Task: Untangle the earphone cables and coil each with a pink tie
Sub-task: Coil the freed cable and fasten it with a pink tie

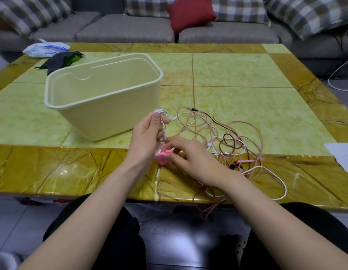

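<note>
Near the front edge of the table (237, 71), our left hand (145, 139) grips the white earphone cable (161, 114), gathered into a narrow upright bundle between thumb and fingers. Our right hand (192, 158), touching the left, pinches the pink tie (162, 156) at the bundle's lower end. We judge the cable light, limp and springy: its loops would spill if the grip slackens, so the hold belongs at the bundle's middle, never tugging on the thin wire by the earbud (171, 118). Just to the right sprawls a tangle of pink, brown and white cables (230, 143), some strands hanging over the table's edge; whether any joins our bundle we cannot tell. A cream bin (110, 114) stands just behind the left hand, crowding that side; a sheet of paper (342, 154) lies well apart
</note>
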Action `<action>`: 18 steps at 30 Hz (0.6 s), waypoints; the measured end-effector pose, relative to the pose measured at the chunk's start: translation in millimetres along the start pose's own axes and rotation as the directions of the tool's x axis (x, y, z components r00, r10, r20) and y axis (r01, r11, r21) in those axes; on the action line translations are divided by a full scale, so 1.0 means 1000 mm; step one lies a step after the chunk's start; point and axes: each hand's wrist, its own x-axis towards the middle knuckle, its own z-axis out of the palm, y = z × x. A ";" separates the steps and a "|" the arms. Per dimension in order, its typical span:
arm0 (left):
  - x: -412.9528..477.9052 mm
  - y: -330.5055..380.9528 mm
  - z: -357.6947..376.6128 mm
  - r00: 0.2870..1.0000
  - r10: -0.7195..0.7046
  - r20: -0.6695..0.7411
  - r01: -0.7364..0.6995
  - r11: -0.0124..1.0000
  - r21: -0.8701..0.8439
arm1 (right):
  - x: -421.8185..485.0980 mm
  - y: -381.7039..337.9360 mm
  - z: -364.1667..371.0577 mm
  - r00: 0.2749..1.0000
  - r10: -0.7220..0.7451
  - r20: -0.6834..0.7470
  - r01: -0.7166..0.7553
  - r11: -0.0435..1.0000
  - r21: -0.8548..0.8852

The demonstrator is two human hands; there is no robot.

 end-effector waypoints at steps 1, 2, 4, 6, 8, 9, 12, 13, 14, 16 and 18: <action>0.000 0.001 0.001 1.000 -0.027 0.007 0.027 0.998 -0.059 | 0.002 0.000 0.002 1.000 0.011 0.009 -0.011 1.000 0.019; 0.000 0.002 0.001 0.999 -0.051 0.015 0.052 0.992 -0.116 | 0.003 0.000 0.004 0.999 0.023 0.030 -0.024 0.999 0.030; 0.000 0.002 0.002 0.997 -0.068 0.028 0.072 0.985 -0.155 | 0.003 -0.001 0.008 0.995 0.038 0.091 -0.042 0.998 0.041; 0.000 0.002 0.003 0.998 -0.047 0.036 0.051 0.990 -0.128 | 0.003 -0.003 0.009 0.989 0.052 0.141 -0.065 0.994 0.086; 0.001 0.002 0.002 0.999 -0.029 0.040 0.033 0.992 -0.121 | 0.002 -0.003 0.006 0.983 0.075 0.167 -0.098 0.986 0.137; 0.001 0.003 0.001 0.999 -0.028 0.037 0.033 0.991 -0.129 | 0.002 -0.003 0.004 0.980 0.089 0.178 -0.115 0.983 0.144; 0.003 0.007 -0.003 1.000 -0.026 0.015 0.028 0.985 -0.168 | -0.001 0.000 0.000 0.973 0.123 0.196 -0.139 0.988 0.070; 0.004 0.008 -0.004 1.000 -0.022 0.008 0.023 0.984 -0.177 | -0.002 0.001 0.000 0.973 0.129 0.191 -0.139 0.989 0.044; 0.005 0.009 -0.005 1.000 -0.022 0.005 0.023 0.983 -0.181 | -0.003 0.000 -0.001 0.975 0.131 0.179 -0.138 0.990 0.029; 0.005 0.009 -0.006 0.999 -0.025 0.019 0.028 0.985 -0.168 | -0.003 0.000 -0.002 0.981 0.141 0.133 -0.144 0.990 0.009; 0.004 0.007 -0.005 0.999 -0.017 0.051 0.022 0.994 -0.103 | -0.004 0.000 -0.005 0.986 0.156 0.064 -0.154 0.987 -0.036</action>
